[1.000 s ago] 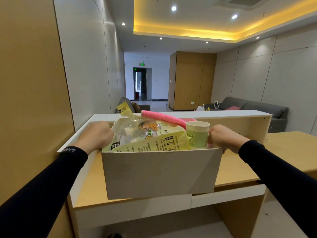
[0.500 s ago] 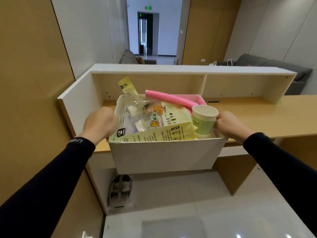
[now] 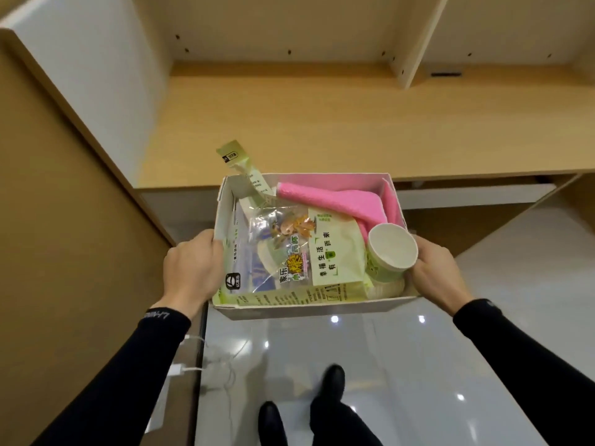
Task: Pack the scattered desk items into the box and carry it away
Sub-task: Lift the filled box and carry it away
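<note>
A white cardboard box (image 3: 309,309) hangs in the air in front of the wooden desk (image 3: 322,123), above the floor. My left hand (image 3: 190,268) grips its left wall and my right hand (image 3: 438,272) grips its right wall. Inside lie a clear and pale green plastic package (image 3: 289,255), a pink cloth (image 3: 325,197) at the back, and a green paper cup (image 3: 389,252) leaning at the right. A green sachet (image 3: 240,164) sticks out over the back left corner.
The desk has a white side panel (image 3: 90,75) at the left and a shelf divider (image 3: 415,43) above. A tan wall panel (image 3: 64,252) stands close on my left. White cables (image 3: 206,365) lie on the glossy floor; my black shoes (image 3: 331,378) are below.
The box has come off the desk toward me and now hangs over the floor. The view has tipped downward, showing the box contents from above and my feet.
</note>
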